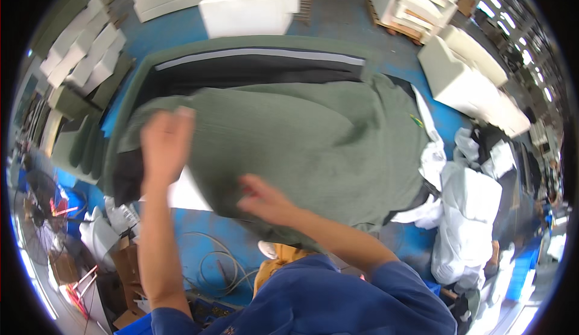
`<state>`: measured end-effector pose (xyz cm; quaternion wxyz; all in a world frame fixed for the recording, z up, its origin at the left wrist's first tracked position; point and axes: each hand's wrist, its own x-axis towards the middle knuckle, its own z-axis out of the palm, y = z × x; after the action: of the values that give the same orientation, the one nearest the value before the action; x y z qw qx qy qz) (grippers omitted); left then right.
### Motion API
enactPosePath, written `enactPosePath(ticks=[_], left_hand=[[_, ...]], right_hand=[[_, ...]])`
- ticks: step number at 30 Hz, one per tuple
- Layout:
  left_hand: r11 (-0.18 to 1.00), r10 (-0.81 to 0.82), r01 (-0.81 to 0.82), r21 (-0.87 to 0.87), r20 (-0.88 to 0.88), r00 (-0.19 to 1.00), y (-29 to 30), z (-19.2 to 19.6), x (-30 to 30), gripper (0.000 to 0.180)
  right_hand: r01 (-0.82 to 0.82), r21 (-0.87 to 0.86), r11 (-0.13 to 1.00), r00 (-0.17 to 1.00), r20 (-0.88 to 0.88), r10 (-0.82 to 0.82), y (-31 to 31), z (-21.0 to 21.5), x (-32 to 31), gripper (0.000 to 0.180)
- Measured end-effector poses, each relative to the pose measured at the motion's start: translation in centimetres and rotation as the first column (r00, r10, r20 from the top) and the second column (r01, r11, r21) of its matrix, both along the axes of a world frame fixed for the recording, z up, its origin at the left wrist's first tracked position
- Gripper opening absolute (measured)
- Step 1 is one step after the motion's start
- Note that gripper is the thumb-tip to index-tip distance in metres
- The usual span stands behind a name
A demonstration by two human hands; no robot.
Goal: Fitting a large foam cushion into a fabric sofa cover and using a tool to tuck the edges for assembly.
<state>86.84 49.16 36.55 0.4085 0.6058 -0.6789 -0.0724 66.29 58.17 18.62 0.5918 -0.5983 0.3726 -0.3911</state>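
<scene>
A large piece of green fabric [295, 136] lies loose and rumpled over a sofa-like frame [220, 44] in front of me. At its left part is my left hand [166, 145], blurred by motion, with fingers bent together on the fabric. My right hand [265, 199] is over the fabric's near left part. Its fingers are curled, and what they hold cannot be made out. Black lining [271, 69] with a pale grey strip [259, 52] shows along the far side of the frame. A white panel [188, 191] shows below the fabric's left edge.
White sofa-shaped blocks [247, 12] stand at the back, with another white piece [470, 81] at the far right. Wrapped white bundles [467, 220] lie close on the right. A coiled hose [220, 268] rests on the blue floor near me. A fan [39, 214] stands at left.
</scene>
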Motion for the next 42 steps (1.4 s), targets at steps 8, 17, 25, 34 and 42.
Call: enactPosePath(ticks=[8,17,25,34,42], left_hand=[[0.707,-0.690,0.606,0.365,0.548,0.474,5.1,-19.1,-3.3,0.019],[0.564,0.310,0.431,0.705,-0.664,0.681,5.0,-28.4,19.6,0.043],[0.940,0.160,0.218,0.262,-0.905,0.394,-15.9,-14.3,25.7,0.033],[0.849,-0.194,0.066,0.524,0.192,0.962,-21.0,-0.3,37.2,0.042],[0.382,-0.545,0.644,0.663,-0.401,0.736,-12.6,-12.9,38.9,0.057]], right_hand=[[-0.050,0.464,0.884,0.993,-0.072,0.094,-12.1,-4.9,1.3,0.042],[-0.042,0.635,0.771,0.923,0.320,-0.213,-16.9,-0.4,11.3,0.029],[0.083,0.440,0.894,0.992,0.051,-0.117,-19.8,0.1,17.6,0.024],[0.031,0.194,0.980,0.612,-0.779,0.135,-35.2,-5.5,33.9,0.035],[0.130,0.733,0.668,0.938,0.128,-0.323,-37.7,-14.4,40.0,0.050]])
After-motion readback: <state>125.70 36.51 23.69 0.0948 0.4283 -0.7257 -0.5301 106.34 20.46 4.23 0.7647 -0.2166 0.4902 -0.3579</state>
